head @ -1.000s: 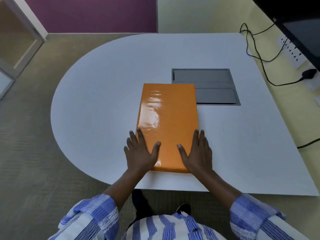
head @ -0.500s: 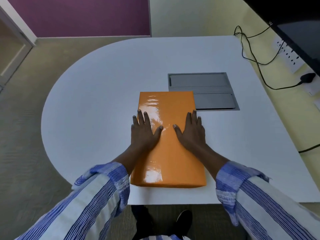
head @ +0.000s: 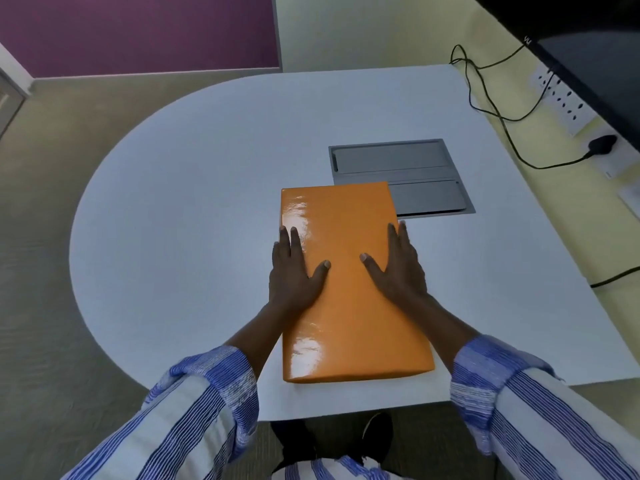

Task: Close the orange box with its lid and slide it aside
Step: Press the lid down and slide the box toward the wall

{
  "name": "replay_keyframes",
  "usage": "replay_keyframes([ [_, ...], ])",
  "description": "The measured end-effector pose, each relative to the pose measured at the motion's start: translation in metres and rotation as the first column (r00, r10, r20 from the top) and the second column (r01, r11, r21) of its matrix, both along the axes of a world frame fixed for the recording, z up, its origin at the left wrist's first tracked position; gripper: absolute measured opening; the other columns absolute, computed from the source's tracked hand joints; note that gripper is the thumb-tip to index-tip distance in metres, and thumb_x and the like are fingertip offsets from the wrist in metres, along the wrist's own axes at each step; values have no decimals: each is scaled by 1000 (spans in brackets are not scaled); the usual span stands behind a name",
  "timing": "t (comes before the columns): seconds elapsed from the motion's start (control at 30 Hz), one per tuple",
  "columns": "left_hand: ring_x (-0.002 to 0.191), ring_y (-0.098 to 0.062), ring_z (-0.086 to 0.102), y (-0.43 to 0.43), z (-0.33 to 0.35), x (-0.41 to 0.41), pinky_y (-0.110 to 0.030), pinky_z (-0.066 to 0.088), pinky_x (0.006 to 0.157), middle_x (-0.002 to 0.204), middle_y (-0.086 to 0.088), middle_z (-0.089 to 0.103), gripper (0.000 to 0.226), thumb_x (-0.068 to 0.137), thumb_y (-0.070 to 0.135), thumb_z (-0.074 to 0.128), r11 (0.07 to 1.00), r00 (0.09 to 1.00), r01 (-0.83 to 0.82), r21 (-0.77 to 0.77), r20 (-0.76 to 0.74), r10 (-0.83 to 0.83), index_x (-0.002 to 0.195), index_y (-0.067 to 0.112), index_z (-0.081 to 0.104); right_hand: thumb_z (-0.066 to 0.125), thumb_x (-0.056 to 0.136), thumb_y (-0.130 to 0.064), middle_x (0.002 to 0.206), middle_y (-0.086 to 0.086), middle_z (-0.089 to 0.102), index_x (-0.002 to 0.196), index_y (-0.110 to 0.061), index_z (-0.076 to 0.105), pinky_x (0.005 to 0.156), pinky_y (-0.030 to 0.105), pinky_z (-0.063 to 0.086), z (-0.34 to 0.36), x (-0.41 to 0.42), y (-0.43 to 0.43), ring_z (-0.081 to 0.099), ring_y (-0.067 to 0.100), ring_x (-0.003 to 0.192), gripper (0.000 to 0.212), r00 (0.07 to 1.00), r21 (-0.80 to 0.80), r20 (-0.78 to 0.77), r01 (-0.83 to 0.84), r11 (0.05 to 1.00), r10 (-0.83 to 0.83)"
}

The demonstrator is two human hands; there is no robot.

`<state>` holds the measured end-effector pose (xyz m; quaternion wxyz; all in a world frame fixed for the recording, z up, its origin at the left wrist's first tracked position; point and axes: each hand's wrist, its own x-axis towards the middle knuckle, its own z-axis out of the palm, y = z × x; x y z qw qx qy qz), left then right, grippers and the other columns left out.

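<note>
The orange box [head: 346, 296] lies closed under its glossy lid on the white table [head: 194, 237], long side pointing away from me. My left hand [head: 294, 271] sits on the lid's left edge, thumb spread on top, outer fingers dropping over the side. On the right edge, my right hand [head: 398, 271] mirrors it. Both hands clasp the box between them, near its middle.
A grey recessed panel [head: 415, 168] is set in the table just beyond the box's far right corner. Black cables [head: 498, 116] and a wall socket strip [head: 564, 102] run along the right. The table's near edge is just below the box.
My hands moved up from the lid's near end, then spread apart from the middle of the lid to its two long edges. The box stays closed.
</note>
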<state>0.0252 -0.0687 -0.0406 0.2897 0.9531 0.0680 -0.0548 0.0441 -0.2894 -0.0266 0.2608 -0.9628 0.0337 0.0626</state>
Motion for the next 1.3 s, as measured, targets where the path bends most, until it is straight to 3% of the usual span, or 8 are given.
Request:
replay_keyframes([
  [0.1,157,-24,7,17,3,-7,-48,18,123,172,-2,3,96,93,62,53,941,993,-120,-316,-22,119,162,23,-1,50,94,-62,166,11,23,160,-19,15,114,50,35,7,-1,-8,33,33,148,86,972,210,-119,223,952,-201],
  [0.23,144,-35,42,37,-5,-17,-56,35,117,162,-11,36,91,89,78,42,702,892,-416,-579,-411,190,158,21,26,40,92,-72,130,13,64,134,-15,56,103,52,49,10,-9,-23,61,34,115,72,840,351,-426,495,795,-336],
  [0.33,97,-12,76,48,-13,-26,-44,60,87,110,9,78,64,77,87,37,501,879,-442,-744,-472,73,116,47,69,36,93,-73,118,13,68,120,-13,63,100,54,50,6,-17,-30,65,33,107,70,819,372,-461,528,764,-341],
  [0.43,72,1,75,50,-18,-33,-22,59,49,80,20,78,57,75,83,38,336,871,-445,-830,-488,-53,101,44,70,34,93,-73,123,11,66,122,-16,62,102,54,49,7,-21,-29,63,33,110,70,788,394,-514,567,723,-339],
  [0.67,113,-37,70,32,-15,-27,-48,60,82,131,-16,69,67,96,71,33,35,857,-483,-875,-480,-190,140,25,55,35,94,-73,123,13,66,132,-15,59,102,54,49,9,-19,-26,64,33,109,74,777,401,-537,577,712,-327],
  [0.87,106,-36,73,5,-15,-21,-46,61,76,122,-14,73,63,93,69,44,55,844,-508,-860,-509,-168,139,26,53,36,91,-75,111,9,70,109,-20,65,99,54,51,19,-14,-54,67,31,101,65,837,419,-468,492,763,-283],
  [1.1,117,-38,68,-82,-2,-6,-50,58,84,133,-15,67,69,91,66,49,70,873,-447,-892,-452,-186,147,26,43,47,79,-85,108,1,72,115,-25,66,94,50,55,39,-4,-137,68,26,98,72,875,413,-383,449,792,-296],
  [1.3,120,-38,66,-176,2,8,-55,57,92,133,-14,68,72,90,67,50,179,871,-423,-889,-452,-189,148,27,40,50,73,-88,106,-2,71,113,-30,63,89,45,56,46,-2,-229,68,22,95,72,869,380,-347,473,795,-352],
])
